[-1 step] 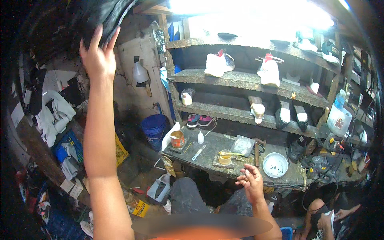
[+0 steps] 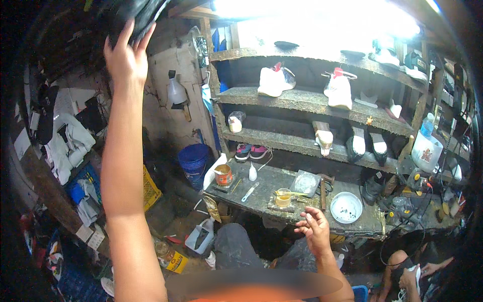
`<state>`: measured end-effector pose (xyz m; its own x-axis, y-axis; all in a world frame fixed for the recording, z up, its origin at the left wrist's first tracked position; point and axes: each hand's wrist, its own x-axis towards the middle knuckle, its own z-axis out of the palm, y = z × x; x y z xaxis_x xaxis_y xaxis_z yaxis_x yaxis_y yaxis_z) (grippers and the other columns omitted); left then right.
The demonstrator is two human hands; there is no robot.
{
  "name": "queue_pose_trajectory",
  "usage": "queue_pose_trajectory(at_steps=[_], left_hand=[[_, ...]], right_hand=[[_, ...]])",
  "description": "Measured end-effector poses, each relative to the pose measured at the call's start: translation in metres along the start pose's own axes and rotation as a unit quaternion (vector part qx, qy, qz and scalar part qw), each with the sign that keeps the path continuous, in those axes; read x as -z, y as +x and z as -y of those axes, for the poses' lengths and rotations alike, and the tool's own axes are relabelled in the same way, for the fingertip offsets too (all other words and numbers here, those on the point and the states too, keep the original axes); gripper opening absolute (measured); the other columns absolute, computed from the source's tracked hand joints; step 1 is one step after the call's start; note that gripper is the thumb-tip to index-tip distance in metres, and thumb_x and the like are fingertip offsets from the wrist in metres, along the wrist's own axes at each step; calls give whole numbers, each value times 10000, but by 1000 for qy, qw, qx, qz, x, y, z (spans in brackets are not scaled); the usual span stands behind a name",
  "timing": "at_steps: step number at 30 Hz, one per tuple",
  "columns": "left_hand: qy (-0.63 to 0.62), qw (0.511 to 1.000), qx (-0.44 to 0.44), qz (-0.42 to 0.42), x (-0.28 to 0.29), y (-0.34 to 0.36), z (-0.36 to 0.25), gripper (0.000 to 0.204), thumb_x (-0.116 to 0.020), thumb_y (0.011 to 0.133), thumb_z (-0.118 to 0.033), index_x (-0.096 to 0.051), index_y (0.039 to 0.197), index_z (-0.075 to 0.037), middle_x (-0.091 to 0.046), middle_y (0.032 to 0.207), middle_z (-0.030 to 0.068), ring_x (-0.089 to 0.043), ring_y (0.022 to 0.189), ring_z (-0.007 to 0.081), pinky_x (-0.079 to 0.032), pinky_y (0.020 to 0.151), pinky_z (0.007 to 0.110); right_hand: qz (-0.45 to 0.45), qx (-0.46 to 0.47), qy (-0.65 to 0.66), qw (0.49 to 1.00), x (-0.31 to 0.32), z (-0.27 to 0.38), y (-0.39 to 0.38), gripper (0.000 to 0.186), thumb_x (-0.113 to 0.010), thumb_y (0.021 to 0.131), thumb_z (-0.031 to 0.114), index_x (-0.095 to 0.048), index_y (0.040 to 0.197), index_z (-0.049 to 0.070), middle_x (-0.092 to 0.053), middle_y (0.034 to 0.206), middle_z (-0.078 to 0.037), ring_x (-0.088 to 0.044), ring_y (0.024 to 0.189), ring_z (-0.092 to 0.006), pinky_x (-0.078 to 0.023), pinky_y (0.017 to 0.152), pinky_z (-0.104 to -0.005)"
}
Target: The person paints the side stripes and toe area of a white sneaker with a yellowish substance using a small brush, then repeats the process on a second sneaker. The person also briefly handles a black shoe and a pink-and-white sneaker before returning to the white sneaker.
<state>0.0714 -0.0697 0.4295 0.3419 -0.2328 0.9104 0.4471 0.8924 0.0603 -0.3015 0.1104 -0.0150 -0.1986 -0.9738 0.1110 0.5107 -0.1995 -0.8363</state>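
My left arm stretches up to the top left. There my left hand (image 2: 129,58), its fingers spread and straight, touches the lower edge of a black glossy thing (image 2: 138,17). That thing is cut off by the frame, so its kind cannot be made out. My right hand (image 2: 316,230) hovers at the front edge of the dark workbench (image 2: 271,176), fingers loosely bent and apart; a small pale spot shows at the fingertips. Nearest to it are a jar of amber glue (image 2: 283,200) with a brush (image 2: 297,193) across it, a hammer (image 2: 323,194) and a white bowl (image 2: 346,207).
Wooden shelves (image 2: 297,98) with white shoes (image 2: 274,81) and black shoes (image 2: 356,143) rise behind the bench. An orange can (image 2: 223,174) and a white bottle (image 2: 252,171) stand on it. A blue bucket (image 2: 194,163) is at left. Another person's hands (image 2: 412,282) hold a shoe at lower right.
My left hand has shifted slightly upward and to the right, and the black thing has moved a little with it. My right hand has barely moved.
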Motion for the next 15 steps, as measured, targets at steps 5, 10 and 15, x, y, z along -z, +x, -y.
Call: queue_pose_trajectory(at_steps=[5,10,15], left_hand=[[0,998,48,-48,-57,60,17,666,-637,993,-206,-309,1508,60,-251,1582,269,-408,1378,434,-542,1049,502],[3,985,91,-146,-110,75,30,507,-550,1021,-113,-374,1447,98,-323,1529,287,-436,1357,409,-527,1081,463],[45,986,96,-126,-114,80,58,445,-564,1011,-102,-423,1389,86,-383,1441,260,-476,1283,383,-536,1037,449]], right_hand=[[-11,10,-32,999,-7,-4,-3,344,-628,986,118,-533,1281,-33,-598,1162,-160,-678,865,-222,-617,720,-385],[-53,7,-32,998,12,-1,-8,265,-626,985,105,-581,1203,-38,-606,1083,-126,-669,838,-207,-613,692,-369],[-75,15,-33,997,23,-4,-6,239,-629,986,103,-591,1187,-21,-602,1088,-104,-660,841,-199,-602,675,-358]])
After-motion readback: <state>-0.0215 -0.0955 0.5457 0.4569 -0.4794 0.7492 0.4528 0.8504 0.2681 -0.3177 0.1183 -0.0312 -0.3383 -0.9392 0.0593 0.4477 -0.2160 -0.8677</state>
